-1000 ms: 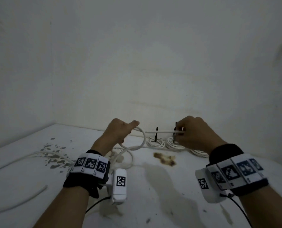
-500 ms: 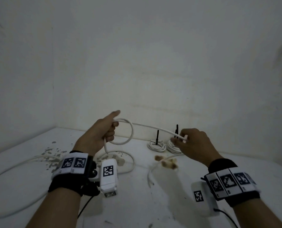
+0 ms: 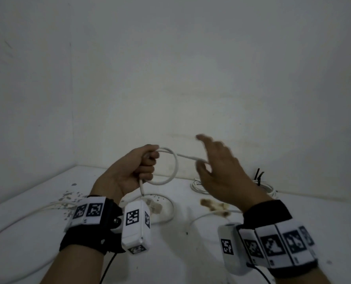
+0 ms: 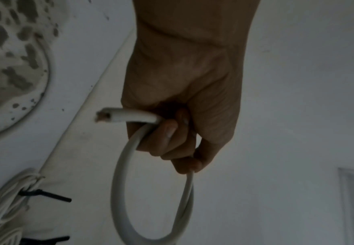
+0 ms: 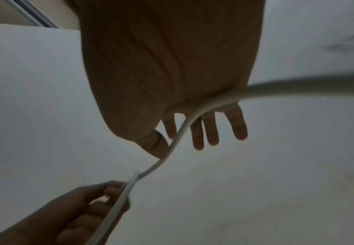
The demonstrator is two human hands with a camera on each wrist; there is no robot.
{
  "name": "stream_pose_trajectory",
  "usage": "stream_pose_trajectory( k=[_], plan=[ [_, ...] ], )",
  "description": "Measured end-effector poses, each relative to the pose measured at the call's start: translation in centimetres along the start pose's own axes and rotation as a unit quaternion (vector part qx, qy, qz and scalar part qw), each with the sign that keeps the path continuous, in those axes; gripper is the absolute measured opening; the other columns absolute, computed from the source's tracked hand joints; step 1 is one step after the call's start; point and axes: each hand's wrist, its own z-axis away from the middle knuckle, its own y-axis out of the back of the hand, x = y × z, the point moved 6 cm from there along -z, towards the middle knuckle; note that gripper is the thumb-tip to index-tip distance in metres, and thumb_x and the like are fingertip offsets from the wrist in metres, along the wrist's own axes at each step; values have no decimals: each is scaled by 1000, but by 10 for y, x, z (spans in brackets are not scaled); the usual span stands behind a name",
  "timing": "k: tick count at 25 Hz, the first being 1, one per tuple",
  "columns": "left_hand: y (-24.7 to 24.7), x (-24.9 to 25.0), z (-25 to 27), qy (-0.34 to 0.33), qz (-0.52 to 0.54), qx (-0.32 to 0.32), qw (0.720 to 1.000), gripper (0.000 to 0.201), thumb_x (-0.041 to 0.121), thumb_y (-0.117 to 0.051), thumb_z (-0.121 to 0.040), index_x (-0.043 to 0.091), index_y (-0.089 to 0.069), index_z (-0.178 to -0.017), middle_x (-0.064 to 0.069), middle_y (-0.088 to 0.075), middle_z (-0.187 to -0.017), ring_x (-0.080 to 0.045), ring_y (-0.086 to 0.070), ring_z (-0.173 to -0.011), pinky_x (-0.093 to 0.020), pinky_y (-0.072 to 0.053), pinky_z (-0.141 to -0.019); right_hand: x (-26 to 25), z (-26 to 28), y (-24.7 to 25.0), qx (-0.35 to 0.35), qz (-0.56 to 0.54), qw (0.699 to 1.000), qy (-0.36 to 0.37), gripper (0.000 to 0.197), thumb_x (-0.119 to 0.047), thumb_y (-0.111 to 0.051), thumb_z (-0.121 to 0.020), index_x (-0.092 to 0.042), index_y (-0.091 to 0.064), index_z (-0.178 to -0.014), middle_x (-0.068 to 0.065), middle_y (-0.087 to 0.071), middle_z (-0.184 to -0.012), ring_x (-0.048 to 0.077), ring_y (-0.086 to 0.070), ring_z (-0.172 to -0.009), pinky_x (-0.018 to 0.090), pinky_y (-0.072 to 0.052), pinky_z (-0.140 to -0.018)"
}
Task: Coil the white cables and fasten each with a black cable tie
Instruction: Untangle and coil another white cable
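Observation:
My left hand (image 3: 148,162) is raised above the table and grips a white cable (image 3: 175,167) bent into one loop. In the left wrist view the cable's cut end (image 4: 108,116) sticks out of the fist (image 4: 171,132) and the loop (image 4: 119,199) hangs below. The cable runs right across the palm of my right hand (image 3: 206,154), whose fingers (image 5: 211,131) are straight and spread, the cable (image 5: 180,132) lying between thumb and fingers. Coiled cables (image 3: 199,185) fastened with black ties (image 3: 258,177) lie at the back right.
More loose white cable (image 3: 16,224) trails over the white table (image 3: 191,263) at the left and curves under my left wrist (image 3: 168,212). A brown stain (image 3: 213,206) and a flaked patch (image 3: 70,197) mark the top. Walls close off the back and left.
My right hand has let go its pinch on the cable, opened, and moved up and left toward the left hand. The left hand keeps hold of the loop.

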Motion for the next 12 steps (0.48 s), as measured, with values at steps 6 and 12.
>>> stream_pose_trajectory(
  k=[6,12],
  plan=[
    [-36,-3,3,14,-28,-40,999,44,29,-58,-88,20,-44,-47,10,-21,-41,-5,-17,-33,-20,-20,-40,-3,-7,-28,-51,-329,936,-111,32,-36,-49,-103,-13,-69,-91,-4,-36,-52,10,-34,-41,27,-41,-42],
    [-50,-4,1,30,75,-71,994,50,28,-54,-88,22,-32,-43,9,-18,-34,-6,-19,-28,-21,-21,-40,21,-1,-22,37,-494,842,-215,30,-37,-75,-86,-10,-71,-73,0,-23,-51,13,-19,-40,23,-23,-43]
  ],
)
